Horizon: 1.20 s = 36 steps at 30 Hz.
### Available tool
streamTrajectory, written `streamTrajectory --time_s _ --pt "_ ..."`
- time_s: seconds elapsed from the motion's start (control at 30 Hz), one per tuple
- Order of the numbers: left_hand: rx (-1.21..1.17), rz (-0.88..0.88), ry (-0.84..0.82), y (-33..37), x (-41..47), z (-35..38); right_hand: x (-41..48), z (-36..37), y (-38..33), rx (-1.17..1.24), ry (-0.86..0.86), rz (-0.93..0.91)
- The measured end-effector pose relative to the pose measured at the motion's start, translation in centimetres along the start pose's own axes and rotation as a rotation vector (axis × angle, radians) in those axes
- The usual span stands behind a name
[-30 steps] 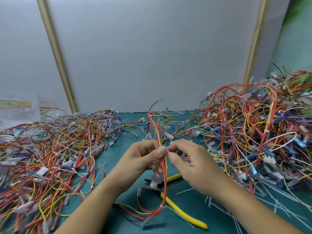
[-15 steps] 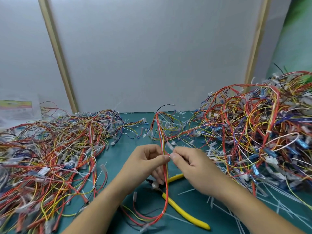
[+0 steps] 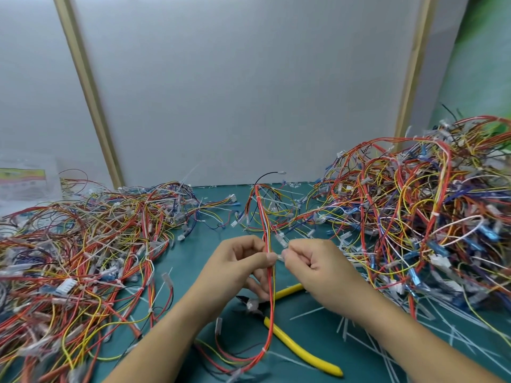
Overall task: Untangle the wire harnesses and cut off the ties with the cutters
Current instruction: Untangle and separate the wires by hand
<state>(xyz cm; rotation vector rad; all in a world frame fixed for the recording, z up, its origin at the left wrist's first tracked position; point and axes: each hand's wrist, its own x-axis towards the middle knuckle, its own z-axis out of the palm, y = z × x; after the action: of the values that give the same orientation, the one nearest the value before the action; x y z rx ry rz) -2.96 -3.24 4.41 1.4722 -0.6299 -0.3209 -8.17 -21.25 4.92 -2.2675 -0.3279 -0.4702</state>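
A red, orange and yellow wire harness (image 3: 270, 313) runs from the far middle of the green mat down between my hands and loops near the front edge. My left hand (image 3: 237, 269) pinches it between thumb and fingers. My right hand (image 3: 318, 272) pinches a small white tie or connector (image 3: 279, 257) on the harness, right beside my left thumb. The yellow-handled cutters (image 3: 298, 349) lie flat on the mat under my hands, untouched, with their dark jaws pointing left.
A large tangled heap of harnesses (image 3: 428, 217) fills the right side, and a flatter heap (image 3: 83, 258) covers the left. Cut white ties (image 3: 387, 344) litter the mat at the front right. A grey panel wall (image 3: 249, 92) stands behind.
Both hands have drawn slightly toward me along the harness, staying together. The harness's far end has risen and straightened a little. The cutters have not moved.
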Motion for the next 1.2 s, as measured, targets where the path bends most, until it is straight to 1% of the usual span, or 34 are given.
streamTrajectory --time_s 0.07,0.17,0.2,0.27,0.33,0.37,0.4,0.47,0.57,0.63,0.7,0.73,0.77,0.83,0.9,0.97,1.07,1.2 --pt "-0.045 0.024 0.007 0.2 -0.1 -0.3 -0.1 -0.2 0.2 0.132 0.013 0.053" --pt "-0.202 0.072 0.107 0.4 0.1 -0.7 0.0 -0.5 -0.4 0.301 0.004 0.17" --pt "-0.256 0.083 0.143 0.5 0.2 -0.9 -0.1 -0.5 -0.8 0.36 -0.043 0.216" --pt "-0.333 0.1 0.201 0.5 0.4 -1.2 -0.4 -0.2 -1.3 0.513 -0.238 0.284" --pt "-0.367 0.104 0.236 0.5 0.5 -1.4 -0.8 0.1 -1.9 0.592 -0.437 0.257" --pt "-0.373 0.106 0.247 0.4 0.5 -1.3 -1.0 0.3 -2.2 0.601 -0.487 0.217" --pt "-0.373 0.107 0.255 0.4 0.5 -1.3 -1.1 0.4 -2.4 0.611 -0.499 0.175" --pt "-0.33 0.101 0.266 0.4 0.5 -0.9 -1.1 0.5 -2.4 0.636 -0.443 0.115" --pt "-0.125 0.088 0.239 0.5 0.4 -0.5 -0.6 0.1 -1.9 0.633 -0.242 0.108" --pt "-0.051 0.064 0.094 0.5 0.0 -0.3 -0.3 -0.3 -1.4 0.633 -0.107 0.14" --pt "0.027 0.059 -0.086 0.6 -0.4 0.0 -0.2 -0.4 -1.2 0.652 -0.025 0.164" --pt "0.041 0.064 -0.131 0.6 -0.6 0.2 -0.2 -0.3 -1.3 0.666 -0.001 0.177" --pt "0.038 0.068 -0.142 0.6 -0.7 0.2 -0.1 -0.3 -1.4 0.69 0.019 0.196" --pt "0.018 0.072 -0.114 0.7 -0.7 0.2 0.0 -0.4 -1.5 0.728 0.047 0.236" --pt "-0.03 0.076 -0.058 0.9 -0.6 0.0 0.1 -1.0 -1.5 0.673 0.046 0.248" --pt "-0.071 0.071 -0.014 0.9 -0.5 -0.2 0.1 -1.3 -1.2 0.57 0.001 0.217" --pt "-0.035 0.069 -0.028 0.7 -0.4 -0.1 -0.1 -0.9 -1.2 0.477 -0.095 0.146" --pt "0.01 0.059 -0.014 0.8 -0.5 0.2 -0.1 -0.5 -0.9 0.329 -0.088 0.058"
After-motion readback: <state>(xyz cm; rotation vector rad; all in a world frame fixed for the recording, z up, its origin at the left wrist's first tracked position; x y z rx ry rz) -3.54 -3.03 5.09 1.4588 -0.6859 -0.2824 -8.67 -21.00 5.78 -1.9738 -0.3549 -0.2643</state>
